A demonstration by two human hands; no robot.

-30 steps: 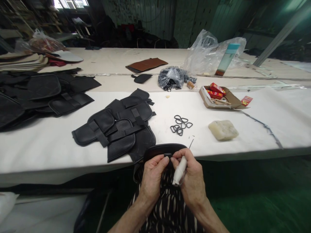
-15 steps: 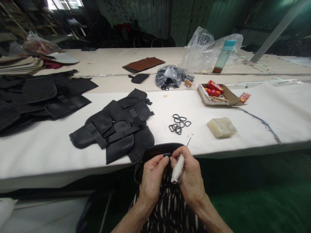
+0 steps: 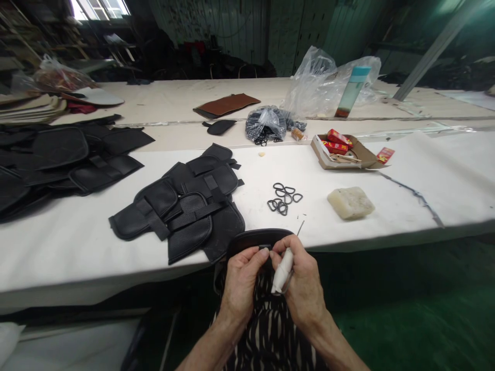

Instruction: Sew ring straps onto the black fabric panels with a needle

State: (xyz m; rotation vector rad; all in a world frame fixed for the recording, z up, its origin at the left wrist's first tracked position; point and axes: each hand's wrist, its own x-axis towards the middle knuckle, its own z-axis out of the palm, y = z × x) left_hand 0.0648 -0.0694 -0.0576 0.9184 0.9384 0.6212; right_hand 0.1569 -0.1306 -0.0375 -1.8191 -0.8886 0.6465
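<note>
A black leather piece (image 3: 263, 235) with a rounded edge lies at the table's front edge, over my lap. My left hand (image 3: 240, 278) is closed on it, thumb and forefinger pinching a small dark strap at its middle. My right hand (image 3: 303, 281) is closed around an awl (image 3: 283, 272) with a white wrapped handle, its thin metal tip pointing up and away. The right fingertips meet the left ones at the strap; exactly what they pinch is partly hidden. Beyond lie several black D-rings (image 3: 284, 198). To the left is a pile of black leather pieces (image 3: 189, 221).
A yellowish wax-like block (image 3: 350, 202) and a cardboard box (image 3: 328, 165) with red packets stand to the right. Farther back are a bagged bundle of rings (image 3: 266, 123), a brown leather sheet (image 3: 231, 104) and a bottle (image 3: 352, 91). More black pieces (image 3: 62, 147) are heaped at left.
The view has shifted slightly, so the table's things sit a little lower and to the left. Both hands keep nearly the same pose on the leather piece.
</note>
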